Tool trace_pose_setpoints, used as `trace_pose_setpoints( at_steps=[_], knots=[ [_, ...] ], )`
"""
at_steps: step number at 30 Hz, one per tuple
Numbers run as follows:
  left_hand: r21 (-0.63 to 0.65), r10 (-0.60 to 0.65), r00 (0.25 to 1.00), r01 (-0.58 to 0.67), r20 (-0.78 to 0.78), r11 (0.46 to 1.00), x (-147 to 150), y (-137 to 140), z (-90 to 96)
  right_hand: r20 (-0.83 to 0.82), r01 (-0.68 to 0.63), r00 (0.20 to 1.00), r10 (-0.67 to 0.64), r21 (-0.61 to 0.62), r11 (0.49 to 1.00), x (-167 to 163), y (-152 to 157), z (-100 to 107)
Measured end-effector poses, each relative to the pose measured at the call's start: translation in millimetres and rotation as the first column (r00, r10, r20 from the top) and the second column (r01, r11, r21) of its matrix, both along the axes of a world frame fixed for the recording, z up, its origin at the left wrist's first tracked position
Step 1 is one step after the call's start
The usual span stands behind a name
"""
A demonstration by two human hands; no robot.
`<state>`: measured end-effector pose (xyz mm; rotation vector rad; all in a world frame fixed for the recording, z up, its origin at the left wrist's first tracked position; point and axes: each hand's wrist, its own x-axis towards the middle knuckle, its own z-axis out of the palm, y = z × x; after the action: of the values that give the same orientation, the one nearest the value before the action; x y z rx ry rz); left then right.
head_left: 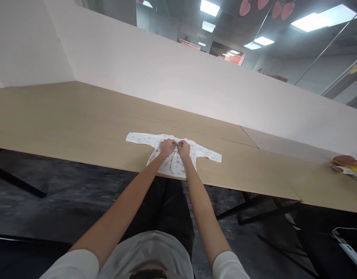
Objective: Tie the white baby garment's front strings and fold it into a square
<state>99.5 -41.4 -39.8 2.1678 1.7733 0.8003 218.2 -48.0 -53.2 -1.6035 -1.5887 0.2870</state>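
Ok so going left to right: furthest left of the grip there's a bare stretch of the light wood table [65, 112], with a pale wall [167, 73] running along behind it and a black metal leg [18, 180] below, over the dark floor [71, 197]. Closer in, one sleeve of a small white shirt [178, 166] sticks out flat to the left of the hands. The shirt itself lies spread on the table right under the grip, little print all over it, bottom hem down by the near edge.

Then the left hand [167, 146], fingers pinched on the shirt's front opening up near the neckline. Right beside it the right hand [183, 148] is doing the same, thumb and finger together on the cloth, tips practically meeting the left ones. Too small to tell what exact bit is between them. Other sleeve goes out to the right of the grip, angled a bit toward the person.

Well off to the right, a brown, yellow and white bundle [347, 161] sits on the table, and lower down there's a white slim device [352, 254] with a cable
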Motion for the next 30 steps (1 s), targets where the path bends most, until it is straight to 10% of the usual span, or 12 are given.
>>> trace_pose_setpoints(
  at_steps=[23, 30],
  knots=[
    [0.017, -0.077, 0.997, 0.076, 0.027, 0.997, -4.7, -2.5, -1.1, -0.017, 0.044, 0.999, -0.045, -0.089, 0.995, -4.1, -20.1, 12.0],
    [-0.039, -0.061, 0.997, 0.062, 0.036, 0.997, -1.4, -5.6, 7.4, -0.242, 0.087, 0.967, -0.074, 0.044, 0.995, -17.2, -47.4, 65.0]
  ],
)
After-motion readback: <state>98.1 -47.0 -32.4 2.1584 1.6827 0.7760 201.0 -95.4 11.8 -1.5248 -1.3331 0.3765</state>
